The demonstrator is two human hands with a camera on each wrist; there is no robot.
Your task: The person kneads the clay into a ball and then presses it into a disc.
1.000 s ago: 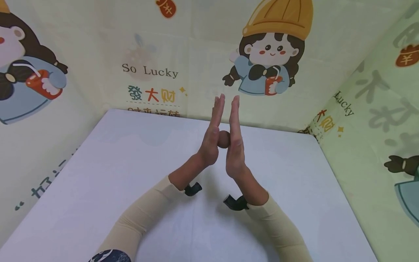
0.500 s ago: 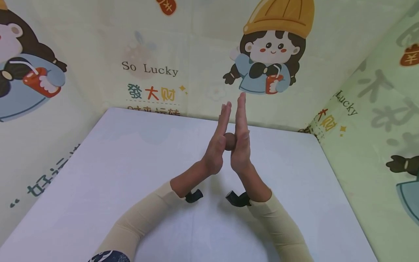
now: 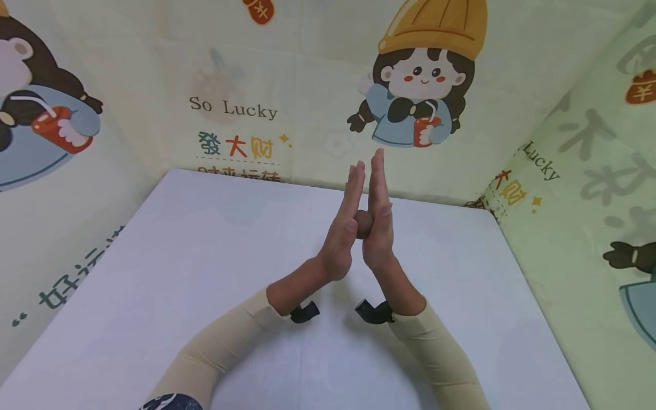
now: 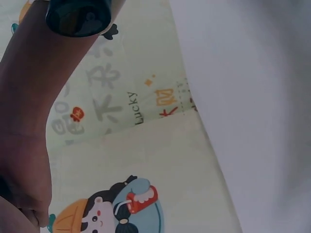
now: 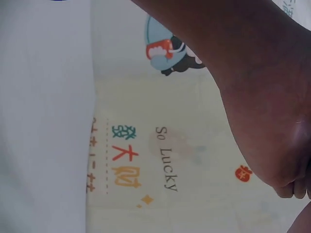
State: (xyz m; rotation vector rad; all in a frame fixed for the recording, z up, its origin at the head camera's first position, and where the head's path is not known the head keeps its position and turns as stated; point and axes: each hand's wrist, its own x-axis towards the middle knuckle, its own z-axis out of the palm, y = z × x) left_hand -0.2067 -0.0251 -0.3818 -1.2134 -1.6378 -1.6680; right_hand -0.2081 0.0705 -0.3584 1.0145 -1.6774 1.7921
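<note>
A small brown ball (image 3: 364, 224) sits between my two palms in the head view, raised over the white table. My left hand (image 3: 342, 233) presses it from the left with straight fingers pointing up and away. From the other side my right hand (image 3: 379, 228) lies flat against it, its fingers straight too. The fingertips of both hands lean toward each other above the ball. In the left wrist view a forearm and part of a hand (image 4: 24, 179) fill the left edge. The right wrist view shows a hand (image 5: 272, 131) at the right; the ball is hidden in both.
The white tabletop (image 3: 230, 245) spreads under my arms. Printed cloth walls (image 3: 318, 85) with cartoon figures and lettering rise at the back and both sides. A dark wrist camera (image 3: 374, 312) juts inward from my right cuff, another dark camera (image 3: 304, 312) from my left.
Both hands and the ball have shifted a little to the right and slightly nearer. The left hand has slid lower against the right, so its fingertips now sit below the right ones.
</note>
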